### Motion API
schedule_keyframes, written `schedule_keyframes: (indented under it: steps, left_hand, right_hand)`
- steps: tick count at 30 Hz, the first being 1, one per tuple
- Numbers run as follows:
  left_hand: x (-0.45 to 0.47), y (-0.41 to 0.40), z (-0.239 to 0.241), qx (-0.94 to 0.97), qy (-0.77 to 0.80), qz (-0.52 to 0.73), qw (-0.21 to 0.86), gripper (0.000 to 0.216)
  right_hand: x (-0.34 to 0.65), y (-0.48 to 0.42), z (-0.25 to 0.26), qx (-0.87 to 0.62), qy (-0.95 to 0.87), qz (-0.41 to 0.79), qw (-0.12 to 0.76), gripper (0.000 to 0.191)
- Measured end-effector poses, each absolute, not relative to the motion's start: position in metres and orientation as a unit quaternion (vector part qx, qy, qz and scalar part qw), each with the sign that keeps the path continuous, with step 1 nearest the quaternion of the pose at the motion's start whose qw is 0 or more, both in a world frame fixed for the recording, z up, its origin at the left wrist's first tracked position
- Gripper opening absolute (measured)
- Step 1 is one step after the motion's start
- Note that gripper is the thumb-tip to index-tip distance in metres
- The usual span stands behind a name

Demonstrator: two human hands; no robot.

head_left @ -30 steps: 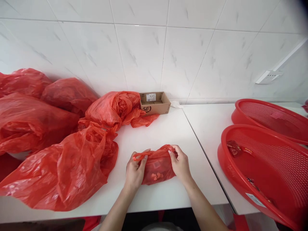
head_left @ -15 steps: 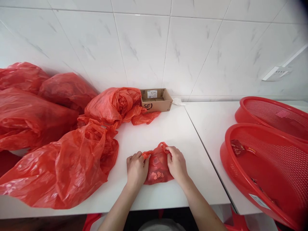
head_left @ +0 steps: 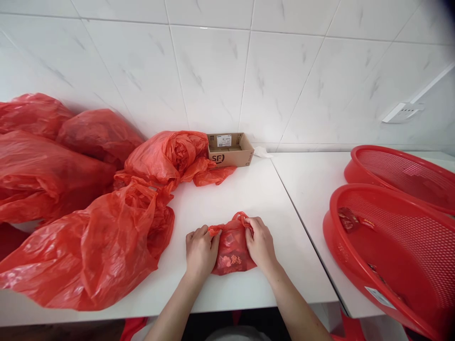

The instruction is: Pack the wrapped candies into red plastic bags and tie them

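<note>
Drawn closer together, left hand (head_left: 201, 248) and right hand (head_left: 262, 242) each pinch 1 top corner of the small bag (head_left: 232, 253), lower centre: filled, no knot visible.

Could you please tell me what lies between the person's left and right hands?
In the head view, a small red plastic bag lies between the left hand and the right hand, both holding its upper part.

white tiled wall (head_left: 213, 71) (grey-veined), white tables (head_left: 199, 203)
</note>
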State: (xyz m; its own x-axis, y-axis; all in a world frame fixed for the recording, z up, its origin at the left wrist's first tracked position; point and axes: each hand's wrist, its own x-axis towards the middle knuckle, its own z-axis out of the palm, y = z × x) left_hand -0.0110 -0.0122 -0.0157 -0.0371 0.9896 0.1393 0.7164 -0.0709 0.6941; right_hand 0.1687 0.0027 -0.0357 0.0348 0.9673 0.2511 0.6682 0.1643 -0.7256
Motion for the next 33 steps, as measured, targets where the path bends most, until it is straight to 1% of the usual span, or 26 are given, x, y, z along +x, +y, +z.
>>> schedule_keyframes:
  steps: [2,4,6,8,11,15,19,23,26,28,30,31,33]
  left_hand:
    - [-0.014,-0.014,-0.014,0.643,0.634,0.349,0.251,0.034]
    - [-0.017,-0.016,-0.012,0.619,0.617,0.387,0.296,0.039]
    - [-0.022,-0.020,-0.010,0.583,0.600,0.424,0.347,0.044]
    - [-0.027,-0.024,-0.007,0.482,0.583,0.487,0.437,0.041]
    - [-0.034,-0.030,-0.005,0.307,0.538,0.568,0.543,0.037]
    - [-0.036,-0.040,-0.001,0.229,0.493,0.612,0.574,0.033]
    - [-0.038,-0.047,0.001,0.195,0.470,0.618,0.598,0.031]
    - [-0.045,-0.052,0.002,0.222,0.466,0.615,0.597,0.032]
    - [-0.050,-0.055,0.006,0.286,0.468,0.607,0.576,0.028]
    - [-0.052,-0.056,0.012,0.388,0.485,0.585,0.521,0.033]
    - [-0.052,-0.056,0.020,0.510,0.499,0.551,0.433,0.037]
    - [-0.051,-0.057,0.024,0.557,0.502,0.532,0.393,0.032]
    - [-0.049,-0.059,0.034,0.604,0.493,0.506,0.369,0.009]
  right_hand:
    - [0.170,0.001,-0.030,-0.612,-0.654,0.218,0.388,0.017]
    - [0.173,-0.001,-0.023,-0.605,-0.621,0.270,0.418,0.019]
    - [0.178,-0.002,-0.017,-0.594,-0.572,0.341,0.451,0.025]
    - [0.185,-0.001,-0.014,-0.584,-0.524,0.395,0.477,0.037]
    - [0.199,0.001,-0.013,-0.590,-0.481,0.415,0.499,0.048]
    - [0.215,0.006,-0.014,-0.608,-0.448,0.408,0.513,0.050]
    - [0.218,0.007,-0.014,-0.603,-0.430,0.425,0.521,0.049]
    - [0.215,0.004,-0.009,-0.582,-0.420,0.456,0.525,0.047]
    - [0.214,0.000,0.001,-0.540,-0.396,0.488,0.559,0.045]
    - [0.213,-0.003,0.009,-0.513,-0.394,0.506,0.570,0.043]
    - [0.212,-0.005,0.016,-0.497,-0.411,0.524,0.556,0.039]
    - [0.212,-0.006,0.019,-0.489,-0.418,0.534,0.548,0.037]
    - [0.212,-0.006,0.023,-0.473,-0.421,0.553,0.543,0.033]
